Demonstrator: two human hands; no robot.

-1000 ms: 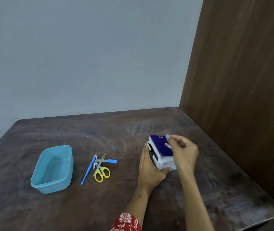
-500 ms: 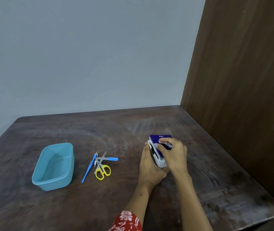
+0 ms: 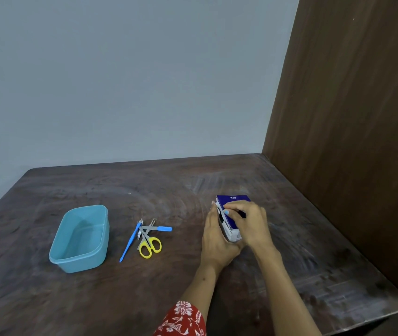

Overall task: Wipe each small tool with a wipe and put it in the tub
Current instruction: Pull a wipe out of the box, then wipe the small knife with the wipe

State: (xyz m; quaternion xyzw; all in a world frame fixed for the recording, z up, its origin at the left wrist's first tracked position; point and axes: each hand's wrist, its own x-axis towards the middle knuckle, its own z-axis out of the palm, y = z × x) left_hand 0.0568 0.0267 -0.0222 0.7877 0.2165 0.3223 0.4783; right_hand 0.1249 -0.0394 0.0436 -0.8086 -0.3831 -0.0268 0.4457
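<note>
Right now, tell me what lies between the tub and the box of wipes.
In the head view, a small pile of tools lies on the table between the tub and the box: yellow scissors, nail clippers, two blue-handled tools.

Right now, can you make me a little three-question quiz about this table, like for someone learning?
1. True or false: the tub has tools in it.
2. What colour are the scissors' handles?
3. The left hand and right hand both touch: A) the tub B) the box C) the scissors.

Key: 1 false, it looks empty. 2 yellow. 3 B.
</note>
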